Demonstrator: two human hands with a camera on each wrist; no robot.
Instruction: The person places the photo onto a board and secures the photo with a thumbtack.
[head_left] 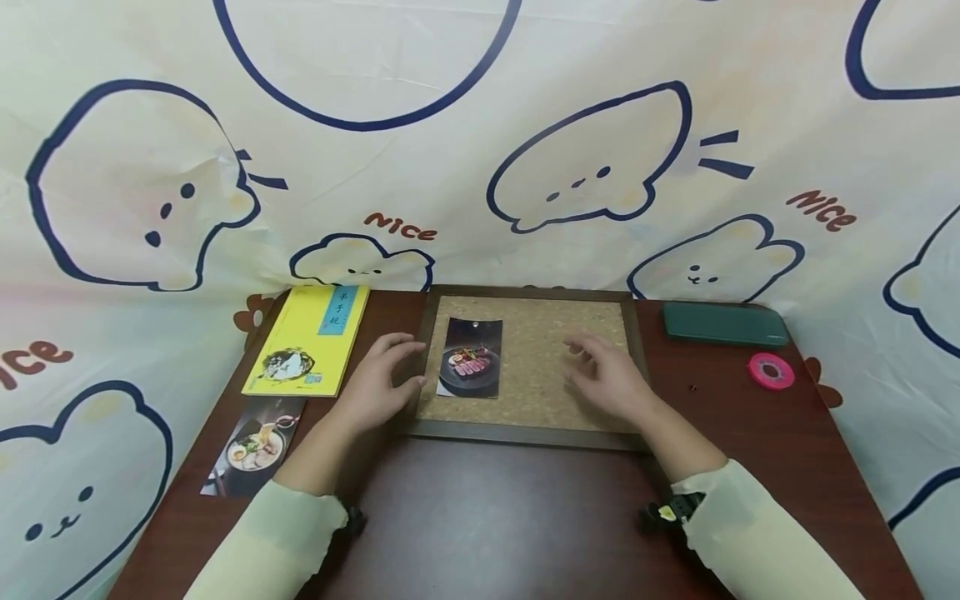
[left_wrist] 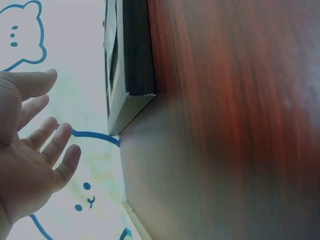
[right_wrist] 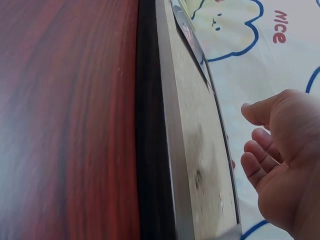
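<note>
A framed cork board (head_left: 536, 367) lies on the dark wooden table. On its left part sits a food photo card (head_left: 470, 362) with a small pin at its top edge. My left hand (head_left: 381, 379) hovers by the board's left side, fingers relaxed and holding nothing; the left wrist view shows this empty hand (left_wrist: 37, 145) too. Over the right part of the cork is my right hand (head_left: 609, 377), its fingers loosely bent. In the right wrist view the right hand (right_wrist: 285, 160) holds nothing and stands apart from the board's surface.
A yellow book (head_left: 306, 342) lies at the left, overlapping the top of another food photo card (head_left: 257, 447). On the right are a dark green case (head_left: 724, 325), a round pink container (head_left: 770, 372) and a tiny pin (head_left: 693, 387). A printed curtain (head_left: 450, 183) hangs behind the table.
</note>
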